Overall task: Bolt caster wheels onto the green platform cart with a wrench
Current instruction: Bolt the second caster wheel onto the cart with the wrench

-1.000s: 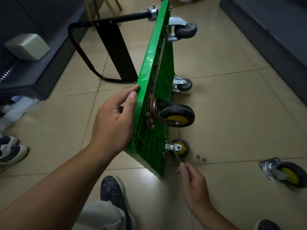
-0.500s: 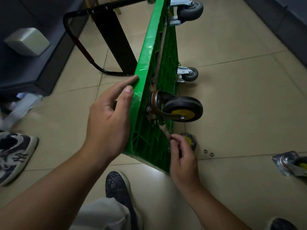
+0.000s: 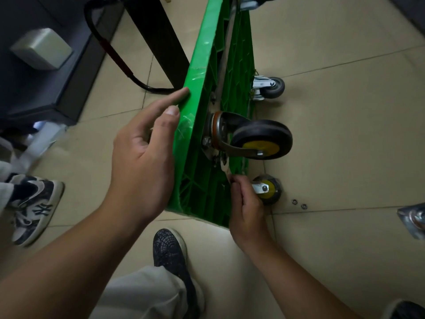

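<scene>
The green platform cart [image 3: 202, 72] stands on its long edge, underside facing right. A large black caster with a yellow hub [image 3: 261, 139] sticks out from its mounting plate on the underside. My left hand [image 3: 145, 155] presses flat against the cart's upper edge, fingers straight. My right hand [image 3: 247, 203] pinches the lower end of a slim metal wrench [image 3: 225, 168], whose head sits at a bolt just under the caster's plate. A small caster [image 3: 268, 188] near the floor is partly hidden behind my right hand. Another small caster [image 3: 270, 87] sits farther along.
A loose caster [image 3: 412, 223] lies on the tiled floor at the right edge. Two small washers or nuts [image 3: 299, 203] lie near the cart's corner. The cart's black handle [image 3: 110, 49] lies on the floor behind. My shoe [image 3: 170, 252] is below the cart; another person's sneaker [image 3: 34, 208] is left.
My right hand rose from the floor with the wrench and brought its head to the bolt under the large caster. The view moved closer to the cart. My left hand kept its place.
</scene>
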